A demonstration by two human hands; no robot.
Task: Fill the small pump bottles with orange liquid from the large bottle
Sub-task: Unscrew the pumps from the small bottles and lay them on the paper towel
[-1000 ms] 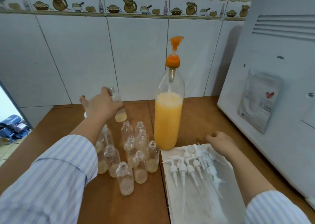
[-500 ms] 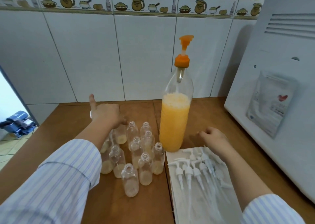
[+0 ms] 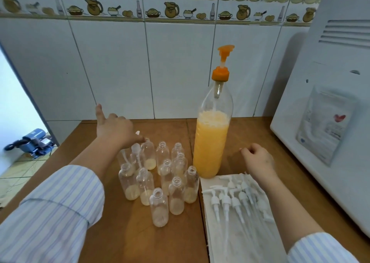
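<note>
The left hand reaches far left, thumb raised, fingers curled downward. The right hand hovers near right, fingers loosely curled.

The small bottle that the left hand held up a second ago now stands on the bench at the back of the cluster, fingertips at its neck. The right hand has lifted off the pump heads.

No legible text; only a red heart on the pouch, lettering blurred.
</note>
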